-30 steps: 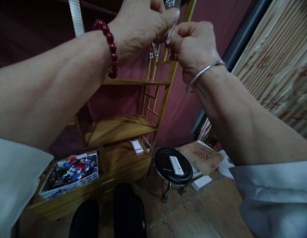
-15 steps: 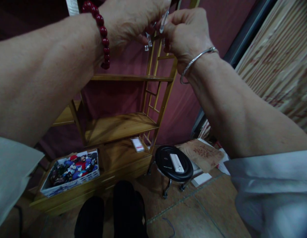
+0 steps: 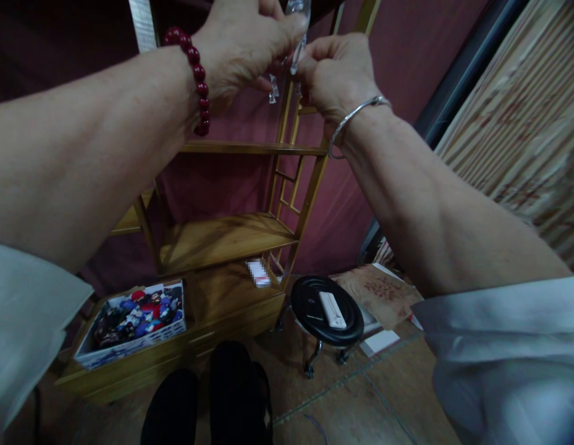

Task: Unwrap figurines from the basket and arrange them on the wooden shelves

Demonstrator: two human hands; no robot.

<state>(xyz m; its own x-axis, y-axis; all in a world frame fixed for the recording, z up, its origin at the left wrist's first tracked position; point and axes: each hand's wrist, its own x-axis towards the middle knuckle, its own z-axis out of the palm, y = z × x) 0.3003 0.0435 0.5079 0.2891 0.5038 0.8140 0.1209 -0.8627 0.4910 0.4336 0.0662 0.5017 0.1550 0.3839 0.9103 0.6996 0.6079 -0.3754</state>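
At the top of the view my left hand (image 3: pixel 247 43), below a dark red bead bracelet, is closed on a clear transparent piece (image 3: pixel 299 9). Small clear flared bits (image 3: pixel 274 90) hang beneath its fingers. Facing it, my right hand (image 3: pixel 340 73), with a silver bangle at the wrist, pinches at the lower end of the clear piece. Both sets of fingertips meet close together and partly hide what they grip, so I cannot tell its exact kind. Behind the hands stands a wooden shelf unit (image 3: pixel 226 238).
A patterned box (image 3: pixel 129 353) of small colourful figures sits on the low cabinet at left. A white packet (image 3: pixel 257 272) lies on the cabinet top. At right are a black wheeled stool (image 3: pixel 303 306) bearing a white oblong object (image 3: pixel 333 310), a brown sheet (image 3: pixel 379 293) and a striped curtain (image 3: pixel 513 123).
Both hands have shifted slightly, the right one a little left and down. More of the clear piece shows above the left thumb. The grip of both hands looks the same.
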